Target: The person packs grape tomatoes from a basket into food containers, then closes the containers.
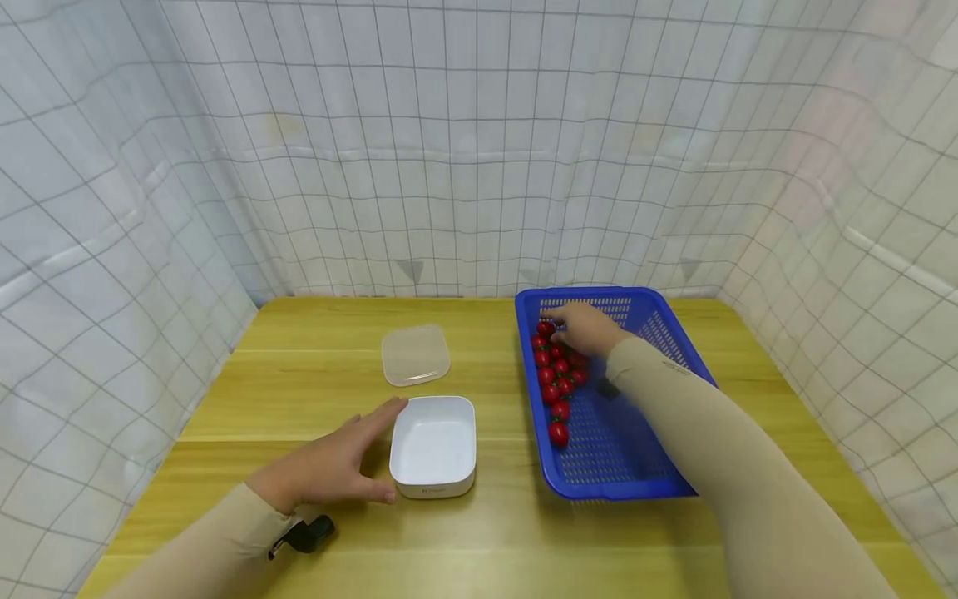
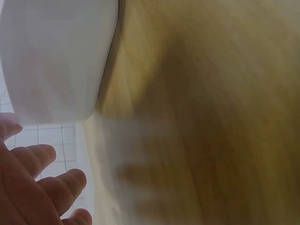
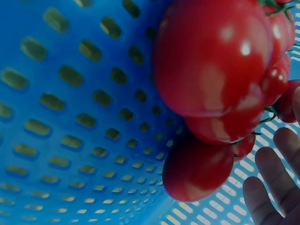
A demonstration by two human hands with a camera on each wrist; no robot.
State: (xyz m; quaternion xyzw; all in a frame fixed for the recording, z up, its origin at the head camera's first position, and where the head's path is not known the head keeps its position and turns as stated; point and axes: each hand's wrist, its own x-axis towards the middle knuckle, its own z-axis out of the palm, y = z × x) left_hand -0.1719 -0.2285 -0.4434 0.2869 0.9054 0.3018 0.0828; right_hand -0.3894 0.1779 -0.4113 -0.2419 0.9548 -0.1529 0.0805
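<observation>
Plainly apart: left hand, right hand

The left spreads, thumb parted, at nine o'clock of one smooth white box. The right reaches in at eleven o'clock of one perforated blue basket; whether it pinches anything, I cannot tell. At least twelve glossy tomatoes line the basket's nine-o'clock side.

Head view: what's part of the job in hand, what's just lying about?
In the job:
- tomatoes, right hand at them
- blue basket holding them
- white box, left hand beside it

Lying about, going by hand positions:
- clear lid, untouched; may fit the box
- checked sheet, backdrop only
</observation>
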